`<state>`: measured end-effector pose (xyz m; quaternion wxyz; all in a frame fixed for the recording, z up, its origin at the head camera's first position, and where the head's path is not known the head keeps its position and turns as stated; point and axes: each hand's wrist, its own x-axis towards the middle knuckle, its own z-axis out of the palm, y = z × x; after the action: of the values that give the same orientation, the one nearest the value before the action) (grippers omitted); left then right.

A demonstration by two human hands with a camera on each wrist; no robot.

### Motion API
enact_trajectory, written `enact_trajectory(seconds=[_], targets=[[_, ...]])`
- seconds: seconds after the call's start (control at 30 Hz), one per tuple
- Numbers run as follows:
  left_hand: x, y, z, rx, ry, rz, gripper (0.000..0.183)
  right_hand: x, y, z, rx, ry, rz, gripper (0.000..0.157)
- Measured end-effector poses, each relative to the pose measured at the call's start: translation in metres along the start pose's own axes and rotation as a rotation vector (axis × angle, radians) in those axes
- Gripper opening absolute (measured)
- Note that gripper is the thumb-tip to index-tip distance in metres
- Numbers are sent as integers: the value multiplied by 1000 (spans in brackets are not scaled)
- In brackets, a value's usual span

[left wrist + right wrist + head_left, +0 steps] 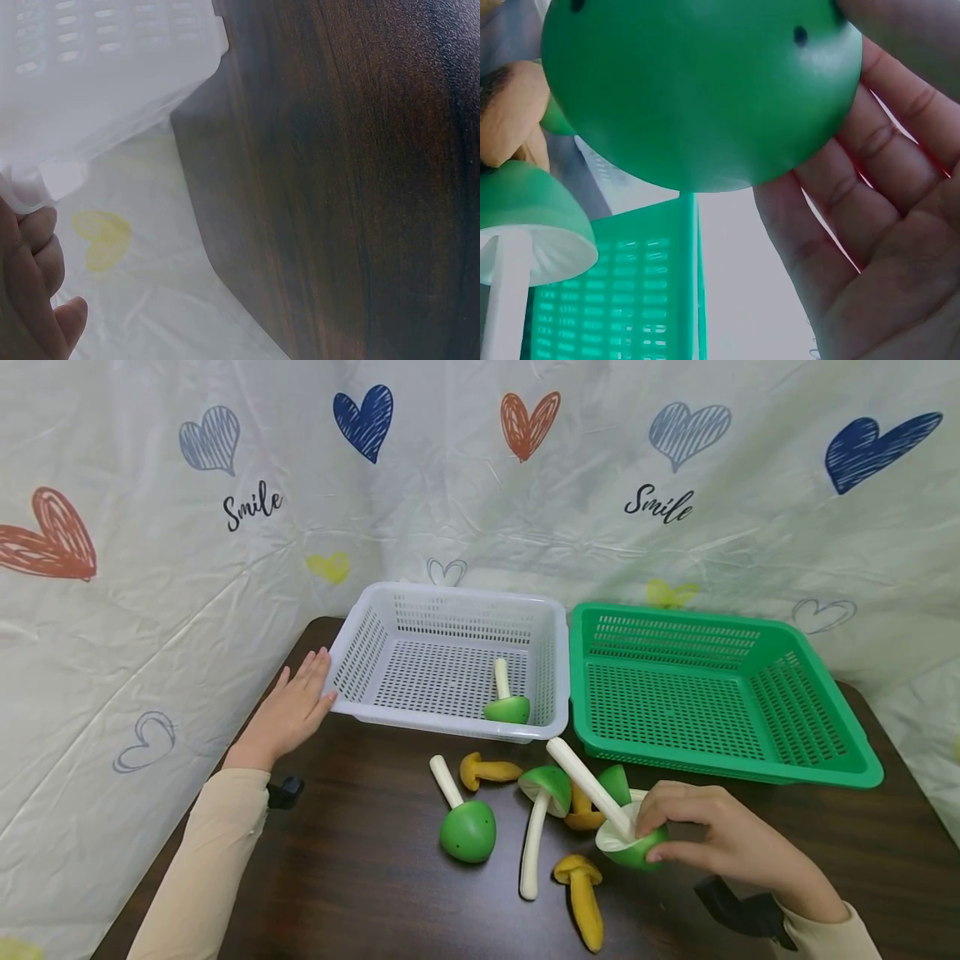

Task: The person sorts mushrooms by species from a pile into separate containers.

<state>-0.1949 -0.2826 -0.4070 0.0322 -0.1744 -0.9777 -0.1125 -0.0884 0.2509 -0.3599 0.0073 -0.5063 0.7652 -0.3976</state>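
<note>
A heart-printed cloth (pixel 480 502) hangs behind the dark wooden table (pixel 352 843), where, from my distant station, I have a green basket (pixel 720 763) and a white basket (pixel 450 723) side by side at the back. My left hand (pixel 288 710) rests with fingers straight on the white basket's left rim, while my right hand (pixel 712 827) pinches a toy green-capped mushroom (pixel 630 852) at front right, thumb on the cap's outside, fingers over its rim. I judge the step in hand a pick-up; whether the cap has left the table I cannot tell. The next move, I reckon, calls for a steady upward lift, the pale stem, slanting toward the white basket's near right corner, kept off that rim.

Crowding the grip are a half-hidden green mushroom (pixel 614 783) and a partly covered yellow mushroom (pixel 583 810), both just beyond the held cap. A second yellow mushroom (pixel 582 893) lies nearer me.
</note>
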Motion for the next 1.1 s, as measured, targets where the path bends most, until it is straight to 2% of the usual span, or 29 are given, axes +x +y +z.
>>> enact_trajectory(seconds=[0.13, 0.4, 0.53, 0.73, 1.1], targets=[[1, 2, -1, -2, -2, -1, 64, 4, -2, -2, -15, -31, 56, 40], [1, 3, -2, 4, -3, -6, 63, 9, 4, 1, 13, 34, -68, 45], [2, 3, -2, 0, -2, -3, 63, 13, 5, 0, 19, 59, -75, 45], [2, 0, 0, 4, -8, -5, 64, 20, 5, -1, -34, 90, -69, 42], [0, -1, 1, -4, 9, 2, 64, 42, 14, -3, -75, 159, -69, 43]])
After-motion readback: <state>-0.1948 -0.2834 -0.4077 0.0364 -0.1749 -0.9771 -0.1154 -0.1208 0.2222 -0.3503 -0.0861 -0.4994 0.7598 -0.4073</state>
